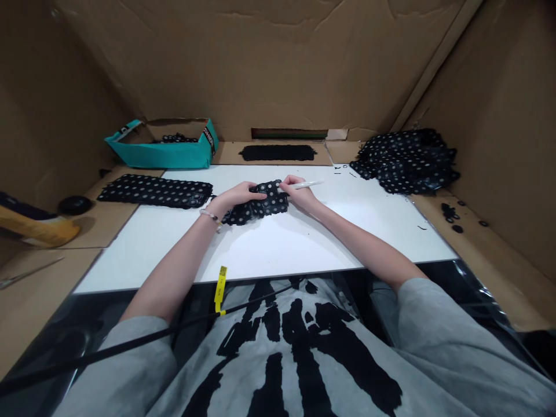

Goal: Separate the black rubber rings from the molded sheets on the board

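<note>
A black sheet with rows of pale round dots lies on the white board in front of me. My left hand grips it from the left, thumb lying across its top; the fingers beneath are partly hidden. At the sheet's right end, my right hand pinches a slim white pen-like tool, its back end sticking out to the right. The tool's tip is at or near the sheet's edge, too small to make out. Another dotted black strip lies flat to the left of my left hand.
A heap of dotted black sheets sits at the back right, with small black rings nearby. At the back are a teal box and a plain black strip. Tweezers and a yellow bottle lie left. Cardboard walls enclose the board.
</note>
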### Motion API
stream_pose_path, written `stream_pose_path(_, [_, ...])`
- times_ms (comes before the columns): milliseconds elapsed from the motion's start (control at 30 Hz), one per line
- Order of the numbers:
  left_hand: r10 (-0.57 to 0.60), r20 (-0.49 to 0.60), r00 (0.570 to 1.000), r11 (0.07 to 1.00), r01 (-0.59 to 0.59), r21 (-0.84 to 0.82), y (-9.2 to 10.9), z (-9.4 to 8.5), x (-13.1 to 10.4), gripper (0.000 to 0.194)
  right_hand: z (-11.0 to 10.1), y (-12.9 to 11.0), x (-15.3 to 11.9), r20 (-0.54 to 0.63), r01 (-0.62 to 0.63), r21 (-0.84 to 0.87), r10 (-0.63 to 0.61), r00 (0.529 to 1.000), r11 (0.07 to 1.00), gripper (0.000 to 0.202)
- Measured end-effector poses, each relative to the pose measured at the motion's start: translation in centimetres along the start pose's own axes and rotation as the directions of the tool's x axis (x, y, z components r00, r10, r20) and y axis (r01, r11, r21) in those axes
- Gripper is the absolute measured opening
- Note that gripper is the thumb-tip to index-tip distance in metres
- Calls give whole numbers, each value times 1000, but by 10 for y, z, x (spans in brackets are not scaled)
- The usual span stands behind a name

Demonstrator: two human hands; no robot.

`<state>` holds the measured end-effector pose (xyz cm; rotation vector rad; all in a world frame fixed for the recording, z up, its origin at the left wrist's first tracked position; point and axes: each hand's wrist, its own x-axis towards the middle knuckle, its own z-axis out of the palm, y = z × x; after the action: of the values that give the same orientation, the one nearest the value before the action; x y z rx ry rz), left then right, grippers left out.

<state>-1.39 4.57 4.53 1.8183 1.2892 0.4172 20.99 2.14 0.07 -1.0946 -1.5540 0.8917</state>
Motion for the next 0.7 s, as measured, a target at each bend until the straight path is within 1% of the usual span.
stream_pose_path(67, [19,-51,999,1000,-20,-13,1,4,0,51,3,-4,-3,7,32,15,-32,999,999,25])
stream_pose_path(100, [34,-58,998,999,-35,-25,1,6,0,51,4,-5,-4,15,39,22,-39,999,999,26])
stream_pose_path(233, [83,5,997,993,-82,-84,2,11,-3,49,8,-6,-7,47,11,44,-13,999,999,27])
stream_pose_path(333, [111,13,994,989,-109,-98,2,12,-4,48,7,-2,-6,74,-22,69,17,997,997,28])
stream_pose_path(567, [133,18,991,990,-132,-42,0,13,0,44,6,2,-4,88,37,-4,-37,995,999,27])
stream_pose_path(700, [156,38,987,988,-156,1,0,13,2,45,6,2,-4,102,46,-13,-44,994,999,27])
